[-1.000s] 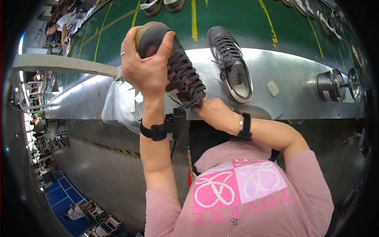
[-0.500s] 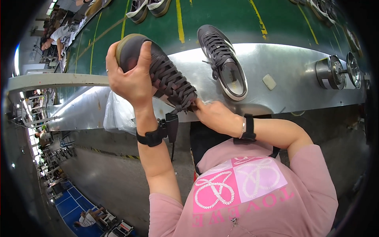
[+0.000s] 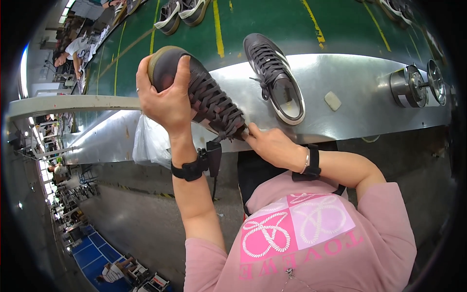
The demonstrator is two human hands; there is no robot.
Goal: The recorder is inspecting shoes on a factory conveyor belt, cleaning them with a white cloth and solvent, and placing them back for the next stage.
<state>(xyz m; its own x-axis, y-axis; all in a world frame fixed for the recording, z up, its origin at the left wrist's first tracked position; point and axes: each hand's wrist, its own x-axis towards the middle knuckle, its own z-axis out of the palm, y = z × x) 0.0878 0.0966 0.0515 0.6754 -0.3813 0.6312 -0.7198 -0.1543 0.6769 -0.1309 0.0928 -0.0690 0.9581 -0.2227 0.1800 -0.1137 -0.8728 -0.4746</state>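
Observation:
A dark sneaker [image 3: 214,100] with dark laces is held up and tilted above the metal bench edge, its toe pointing to the far left. My left hand [image 3: 168,97] is wrapped round the toe, thumb across the upper and fingers around the sole. At the tongue and collar end, my right hand [image 3: 272,145] pinches the shoe with thumb and fingers; exactly which part it grips is partly hidden. A second sneaker [image 3: 275,80], matching and laced, rests at the right of the held one, its toe over the green surface and its heel on the metal.
On the metal bench [image 3: 360,87] lie a small whitish block [image 3: 332,101] and a steel reel-like container [image 3: 407,87]. A clear plastic bag [image 3: 152,141] hangs by a pale rail [image 3: 73,103]. More shoes [image 3: 182,13] stand on the green conveyor [image 3: 267,19]. Another person [image 3: 75,48] works at far left.
The held sneaker and both hands have shifted slightly right and down. My right hand has moved a little along the collar end, fingers still pinching there.

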